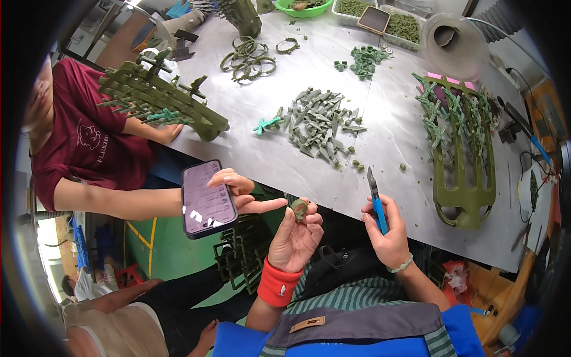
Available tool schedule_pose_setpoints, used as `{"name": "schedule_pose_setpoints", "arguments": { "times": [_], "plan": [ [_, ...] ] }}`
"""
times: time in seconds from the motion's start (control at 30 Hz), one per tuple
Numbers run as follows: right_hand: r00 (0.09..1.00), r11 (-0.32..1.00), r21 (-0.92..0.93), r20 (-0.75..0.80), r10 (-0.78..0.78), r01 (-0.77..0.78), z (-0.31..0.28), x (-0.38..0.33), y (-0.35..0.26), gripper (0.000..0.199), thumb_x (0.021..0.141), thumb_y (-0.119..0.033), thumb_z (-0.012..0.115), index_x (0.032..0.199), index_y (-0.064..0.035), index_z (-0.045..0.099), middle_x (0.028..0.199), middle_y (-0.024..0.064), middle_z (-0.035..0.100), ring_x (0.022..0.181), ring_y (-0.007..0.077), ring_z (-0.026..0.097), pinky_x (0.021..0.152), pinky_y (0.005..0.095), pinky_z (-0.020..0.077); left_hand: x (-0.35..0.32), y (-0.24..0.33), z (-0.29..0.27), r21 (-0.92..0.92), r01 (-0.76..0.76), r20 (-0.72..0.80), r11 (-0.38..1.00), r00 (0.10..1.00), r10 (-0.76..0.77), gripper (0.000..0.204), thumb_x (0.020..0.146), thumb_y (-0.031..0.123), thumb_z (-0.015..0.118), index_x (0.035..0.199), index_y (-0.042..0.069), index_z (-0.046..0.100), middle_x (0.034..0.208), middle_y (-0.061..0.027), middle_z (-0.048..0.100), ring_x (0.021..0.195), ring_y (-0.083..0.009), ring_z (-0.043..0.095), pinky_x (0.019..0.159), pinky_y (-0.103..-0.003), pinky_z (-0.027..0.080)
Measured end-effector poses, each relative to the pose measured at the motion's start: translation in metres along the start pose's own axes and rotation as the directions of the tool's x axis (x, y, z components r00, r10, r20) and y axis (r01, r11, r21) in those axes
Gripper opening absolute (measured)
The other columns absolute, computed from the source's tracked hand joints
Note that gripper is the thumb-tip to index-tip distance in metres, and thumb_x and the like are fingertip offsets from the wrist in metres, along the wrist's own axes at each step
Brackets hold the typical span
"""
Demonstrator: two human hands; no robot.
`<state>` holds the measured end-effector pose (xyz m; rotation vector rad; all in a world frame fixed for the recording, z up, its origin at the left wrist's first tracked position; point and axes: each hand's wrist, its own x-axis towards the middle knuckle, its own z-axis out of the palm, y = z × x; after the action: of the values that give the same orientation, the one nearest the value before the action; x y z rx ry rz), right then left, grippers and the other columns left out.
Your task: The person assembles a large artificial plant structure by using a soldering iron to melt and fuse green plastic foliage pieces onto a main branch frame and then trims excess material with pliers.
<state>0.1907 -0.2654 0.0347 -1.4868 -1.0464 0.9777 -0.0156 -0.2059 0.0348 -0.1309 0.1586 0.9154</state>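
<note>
My left hand (295,245), with a red wristband, pinches a small olive-green ring-shaped part (299,209) between thumb and fingers near the table's front edge. In my right hand (391,238) is a craft knife (377,205) with a blue handle, its blade pointing up and away from me. A co-worker's hand (239,193) reaches in from the left with a smartphone (207,199). One of its fingers points at the ring part, close to my left fingertips. A pile of grey-green pointed pieces (321,125) lies on the table beyond my hands.
Olive rings (247,62) and dark green bits (366,61) lie farther back on the grey table (256,140). An olive rack (467,184) bearing green pieces lies at right; the co-worker has a similar rack (169,98) at left. Tubs of pellets (404,30) stand at the back.
</note>
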Motion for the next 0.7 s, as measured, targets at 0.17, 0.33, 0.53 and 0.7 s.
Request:
{"name": "schedule_pose_setpoints", "arguments": {
  "times": [0.17, 0.33, 0.53, 0.7],
  "plan": [
    [0.999, 1.0, -0.006, 0.031, -0.024, 0.025, 0.001, 0.0, -0.002, 0.033, 0.091, 0.002, 0.062, 0.122, 0.0001, 0.051, 0.097, 0.0064, 0.065, 0.082, 0.0112, 0.06, 0.076, 0.0261, 0.0502, -0.003, 0.005, 0.005, -0.065, -0.045, 0.056, 0.997, 0.997, 0.048, 0.033, 0.102, 0.021, 0.058, 0.129, 0.004, 0.051, 0.115, -0.0077, 0.049, 0.101, -0.0153, 0.052, 0.09, -0.025, 0.051],
    [0.999, 1.0, -0.018, 0.027, -0.018, 0.019, -0.001, -0.003, -0.001, 0.033, 0.09, 0.003, 0.062, 0.122, 0.0, 0.051, 0.095, 0.0056, 0.063, 0.082, 0.0116, 0.059, 0.077, 0.0256, 0.0493, -0.001, 0.009, 0.013, -0.125, -0.09, 0.088, 0.988, 0.991, 0.101, 0.034, 0.101, 0.015, 0.058, 0.132, 0.004, 0.047, 0.118, -0.0086, 0.049, 0.104, -0.0161, 0.053, 0.093, -0.025, 0.051],
    [0.995, 0.994, -0.046, 0.024, -0.098, 0.099, 0.001, -0.003, 0.006, 0.032, 0.089, 0.002, 0.062, 0.12, 0.0005, 0.053, 0.093, 0.0065, 0.064, 0.08, 0.0123, 0.059, 0.076, 0.0268, 0.0498, -0.003, 0.024, 0.032, -0.24, -0.125, 0.219, 0.963, 0.959, 0.179, 0.038, 0.101, 0.012, 0.057, 0.136, 0.004, 0.045, 0.122, -0.0063, 0.049, 0.109, -0.0161, 0.054, 0.101, -0.027, 0.051],
    [0.99, 0.989, -0.072, 0.052, -0.128, 0.131, 0.002, -0.002, 0.002, 0.032, 0.09, 0.002, 0.062, 0.12, 0.0017, 0.052, 0.091, 0.0056, 0.062, 0.077, 0.0104, 0.057, 0.073, 0.0252, 0.0488, -0.009, 0.046, 0.048, -0.302, -0.133, 0.3, 0.944, 0.927, 0.227, 0.043, 0.1, 0.012, 0.06, 0.138, 0.003, 0.042, 0.128, -0.0086, 0.051, 0.116, -0.019, 0.055, 0.103, -0.029, 0.051]
  ]
}}
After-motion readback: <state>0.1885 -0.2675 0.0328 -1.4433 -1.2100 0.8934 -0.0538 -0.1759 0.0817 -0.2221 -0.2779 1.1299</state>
